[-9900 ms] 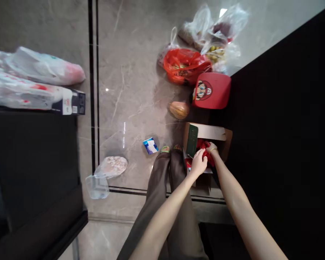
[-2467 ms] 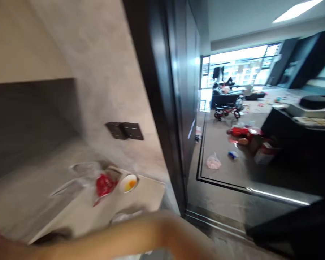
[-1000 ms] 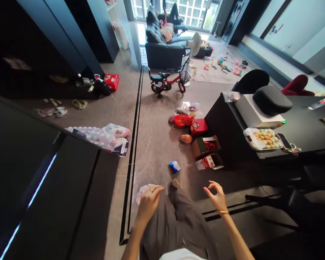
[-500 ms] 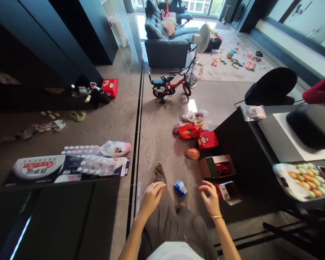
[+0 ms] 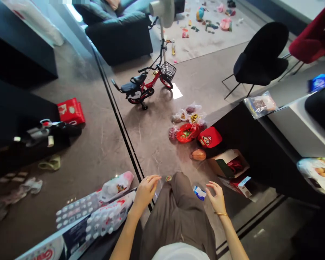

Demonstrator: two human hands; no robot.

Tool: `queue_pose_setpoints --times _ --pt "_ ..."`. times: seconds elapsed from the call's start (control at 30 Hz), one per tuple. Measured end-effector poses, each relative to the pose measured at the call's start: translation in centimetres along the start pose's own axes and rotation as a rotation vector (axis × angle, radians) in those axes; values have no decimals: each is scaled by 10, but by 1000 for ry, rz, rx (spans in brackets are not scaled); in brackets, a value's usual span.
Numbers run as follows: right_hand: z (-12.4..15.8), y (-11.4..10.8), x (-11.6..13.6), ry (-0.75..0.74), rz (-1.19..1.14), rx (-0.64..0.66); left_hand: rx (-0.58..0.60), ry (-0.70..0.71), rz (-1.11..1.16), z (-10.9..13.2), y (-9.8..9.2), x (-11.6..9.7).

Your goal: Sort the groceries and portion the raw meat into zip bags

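My left hand [image 5: 146, 190] hovers in front of my left thigh, its fingers loosely bent and nothing held in it. To the right of my knees is my right hand [image 5: 216, 197], likewise without anything in it, thumb and fingers apart. Just left of that hand, a blue and white packet [image 5: 199, 193] lies on the floor. Plastic-wrapped packs of bottles [image 5: 107, 216] are near my left forearm. Ahead of my right hand sit an open cardboard box [image 5: 216, 164] and an orange pumpkin [image 5: 198, 155]; neither hand touches them.
A small red bicycle [image 5: 144, 86] stands ahead on the floor. Red bag [image 5: 188, 133] and red box [image 5: 210, 137] lie beside the dark counter [image 5: 243, 133]. A black chair [image 5: 260, 54] is farther right, a sofa [image 5: 121, 36] and fan [image 5: 162, 12] beyond.
The view has turned and moved forward, bringing the bicycle and bottle packs closer. My legs have shifted with a step. Both hands stay raised and empty.
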State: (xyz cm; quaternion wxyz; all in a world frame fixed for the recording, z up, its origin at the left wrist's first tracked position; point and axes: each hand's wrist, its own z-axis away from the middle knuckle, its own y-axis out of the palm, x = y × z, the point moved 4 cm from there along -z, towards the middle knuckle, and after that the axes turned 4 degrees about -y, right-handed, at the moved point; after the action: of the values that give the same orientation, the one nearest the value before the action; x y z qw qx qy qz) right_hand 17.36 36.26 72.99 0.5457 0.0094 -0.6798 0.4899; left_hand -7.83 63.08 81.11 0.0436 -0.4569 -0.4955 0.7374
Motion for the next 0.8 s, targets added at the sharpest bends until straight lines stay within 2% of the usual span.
queue_pose_setpoints --times 0.07,0.2,0.3,0.4,0.47,0.57,0.7,0.8 --pt "-24 6 13 17 1 -36 19 39 19 -41 -6 2" --pt "-82 20 41 2 -19 -97 66 121 58 -115 -12 -6" --pt "-116 24 65 -13 -24 -134 99 167 74 -157 -17 -16" --pt "-130 23 85 24 -34 -194 173 248 90 -188 -24 -26" --pt "-128 23 94 68 -27 -253 230 320 94 -207 -28 -31" --pt "-107 26 102 161 11 -397 349 432 76 -237 -29 -37" --pt "-53 38 115 343 57 -639 589 621 39 -268 -19 -54" --pt "-5 51 132 518 76 -801 754 765 11 -277 -4 -73"
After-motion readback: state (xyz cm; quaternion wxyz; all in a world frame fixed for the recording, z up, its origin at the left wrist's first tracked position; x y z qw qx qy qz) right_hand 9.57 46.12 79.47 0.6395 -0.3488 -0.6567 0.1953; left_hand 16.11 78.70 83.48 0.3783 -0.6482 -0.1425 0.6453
